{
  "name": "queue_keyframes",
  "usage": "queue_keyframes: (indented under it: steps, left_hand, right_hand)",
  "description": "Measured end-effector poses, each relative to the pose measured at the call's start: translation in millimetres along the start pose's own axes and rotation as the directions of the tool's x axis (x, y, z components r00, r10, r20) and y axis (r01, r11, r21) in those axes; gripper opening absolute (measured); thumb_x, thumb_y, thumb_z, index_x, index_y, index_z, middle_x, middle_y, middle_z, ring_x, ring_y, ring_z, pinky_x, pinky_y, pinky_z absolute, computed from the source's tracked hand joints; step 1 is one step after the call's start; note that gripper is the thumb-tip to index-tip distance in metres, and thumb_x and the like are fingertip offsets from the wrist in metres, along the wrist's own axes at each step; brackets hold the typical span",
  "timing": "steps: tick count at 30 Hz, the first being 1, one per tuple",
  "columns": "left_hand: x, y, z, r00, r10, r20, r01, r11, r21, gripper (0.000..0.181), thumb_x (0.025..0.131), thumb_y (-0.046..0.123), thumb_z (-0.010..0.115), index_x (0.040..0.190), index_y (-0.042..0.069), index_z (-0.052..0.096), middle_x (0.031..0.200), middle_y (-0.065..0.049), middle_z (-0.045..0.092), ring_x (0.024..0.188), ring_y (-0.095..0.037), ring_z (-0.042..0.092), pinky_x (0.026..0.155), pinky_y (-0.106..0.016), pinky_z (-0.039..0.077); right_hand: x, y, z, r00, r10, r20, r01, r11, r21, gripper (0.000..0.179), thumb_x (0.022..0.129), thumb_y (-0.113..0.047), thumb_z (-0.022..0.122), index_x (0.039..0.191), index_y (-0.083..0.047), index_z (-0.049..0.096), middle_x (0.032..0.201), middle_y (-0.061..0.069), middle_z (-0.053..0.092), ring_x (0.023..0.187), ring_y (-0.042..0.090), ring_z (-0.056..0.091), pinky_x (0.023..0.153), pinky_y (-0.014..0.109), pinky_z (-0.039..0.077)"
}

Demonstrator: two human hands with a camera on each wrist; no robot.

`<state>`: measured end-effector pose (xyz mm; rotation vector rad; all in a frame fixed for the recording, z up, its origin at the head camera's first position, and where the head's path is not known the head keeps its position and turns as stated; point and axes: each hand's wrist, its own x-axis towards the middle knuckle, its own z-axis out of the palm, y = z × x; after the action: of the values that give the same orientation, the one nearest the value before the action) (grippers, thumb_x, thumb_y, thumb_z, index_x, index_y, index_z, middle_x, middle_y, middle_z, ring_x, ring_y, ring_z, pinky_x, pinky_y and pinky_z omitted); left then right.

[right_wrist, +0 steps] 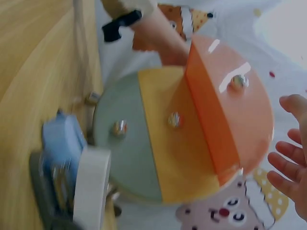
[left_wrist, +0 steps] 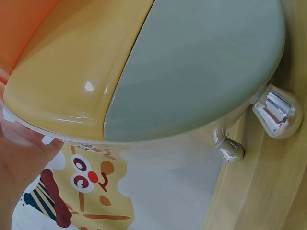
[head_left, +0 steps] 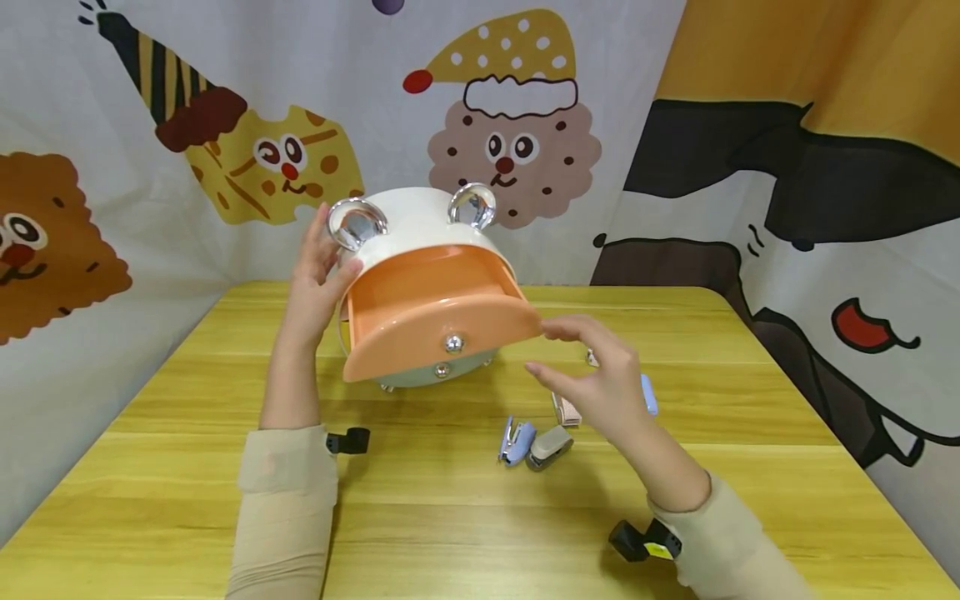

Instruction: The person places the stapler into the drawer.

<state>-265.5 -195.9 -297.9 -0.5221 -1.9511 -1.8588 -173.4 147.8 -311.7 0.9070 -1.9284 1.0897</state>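
Observation:
A round drawer box (head_left: 416, 204) with a white shell and silver ears has its orange top drawer (head_left: 442, 329) pulled out. Below that drawer are a yellow drawer (right_wrist: 165, 143) and a grey-green drawer (left_wrist: 192, 72), both closed. My left hand (head_left: 311, 287) grips the box's left side, thumb at the front edge and fingers mostly hidden behind. To the right of the orange drawer, my right hand (head_left: 596, 379) has its thumb and fingers spread, holding nothing; the right wrist view shows a gap between it and the drawer front. Whether the box's silver feet (left_wrist: 276, 112) touch the table is unclear.
A blue-violet mini stapler (head_left: 517, 442) and a grey one (head_left: 550, 448) lie on the wooden table (head_left: 450, 525) in front of the box. A pale pink item (head_left: 566, 410) and a blue item (head_left: 648, 394) are partly behind my right hand. A cartoon curtain (head_left: 300, 242) hangs behind.

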Motion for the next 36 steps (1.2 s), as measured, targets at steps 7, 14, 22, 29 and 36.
queue_keyframes:
  steps: [7,14,22,29,36]
  left_hand:
    - [-0.4,0.4,-0.4,1.000,-0.004,0.005,0.004,1.000,-0.009,0.079,0.089,0.010,0.063,0.154,0.029,0.021,0.147,-0.018,0.038,0.136,-0.033,0.028,0.114,-0.044,0.012]
    - [0.7,-0.2,0.1,1.000,0.010,0.008,-0.010,1.000,-0.005,0.078,0.089,0.010,0.062,0.154,0.027,0.021,0.146,-0.018,0.039,0.136,-0.030,0.030,0.114,-0.041,0.013]
    - [1.1,-1.7,-0.5,1.000,0.024,0.006,-0.024,1.000,-0.002,0.078,0.089,0.011,0.062,0.154,0.026,0.022,0.146,-0.018,0.039,0.135,-0.028,0.032,0.113,-0.038,0.014]
    - [1.2,-1.7,-0.8,1.000,0.023,0.009,-0.022,1.000,-0.015,0.077,0.089,0.011,0.063,0.153,0.027,0.023,0.146,-0.019,0.038,0.135,-0.030,0.031,0.114,-0.040,0.013]
    - [0.6,-0.4,-0.7,1.000,-0.017,0.015,0.018,0.999,-0.031,0.078,0.090,0.012,0.063,0.153,0.031,0.022,0.147,-0.018,0.037,0.135,-0.036,0.029,0.111,-0.049,0.022]
  right_hand:
    - [-14.3,32.9,-18.3,0.993,0.094,0.071,-0.093,0.996,-0.015,0.052,0.057,0.012,0.084,0.105,0.002,0.067,0.101,0.014,0.067,0.096,0.021,0.060,0.087,0.021,0.045]
    - [-26.7,60.2,-31.3,0.926,0.253,0.279,-0.242,0.967,-0.074,0.053,0.070,-0.003,0.084,0.119,-0.006,0.064,0.113,0.005,0.064,0.102,0.020,0.058,0.087,0.026,0.046]
    - [-40.9,89.1,-36.6,0.780,0.330,0.531,-0.339,0.937,-0.083,0.059,0.077,-0.014,0.081,0.131,-0.006,0.056,0.125,0.006,0.058,0.109,0.029,0.055,0.094,0.047,0.044]
    - [-52.1,105.3,-35.8,0.702,0.370,0.609,-0.400,0.912,-0.092,0.065,0.077,-0.020,0.082,0.134,-0.008,0.053,0.133,0.013,0.053,0.113,0.032,0.053,0.096,0.052,0.041]
    - [-61.2,114.7,-32.2,0.648,0.352,0.675,-0.386,0.916,-0.107,0.073,0.074,-0.027,0.084,0.135,-0.002,0.052,0.131,0.012,0.056,0.109,0.025,0.056,0.094,0.050,0.043]
